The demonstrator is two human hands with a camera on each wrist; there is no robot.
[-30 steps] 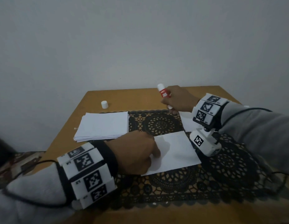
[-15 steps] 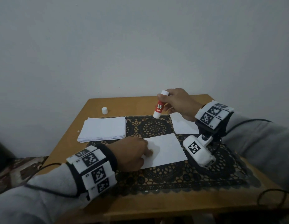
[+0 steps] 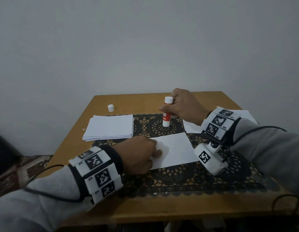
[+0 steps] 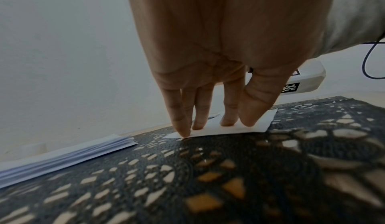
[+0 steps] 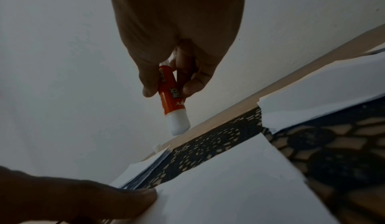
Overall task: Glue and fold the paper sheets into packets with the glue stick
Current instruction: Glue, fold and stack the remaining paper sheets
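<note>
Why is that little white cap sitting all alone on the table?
The cap stands by itself behind the paper stack, away from the glue stick that the right hand holds upright on the lace mat. It probably belongs to it. Nothing else stands out.

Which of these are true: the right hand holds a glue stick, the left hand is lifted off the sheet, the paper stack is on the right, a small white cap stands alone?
1. The right hand holds the glue stick. True.
2. The left hand is lifted off the sheet. False: its fingers press on the sheet.
3. The paper stack lies on the right. False: it lies on the left, beyond the left hand.
4. A small white cap stands alone on the table. True.
</note>
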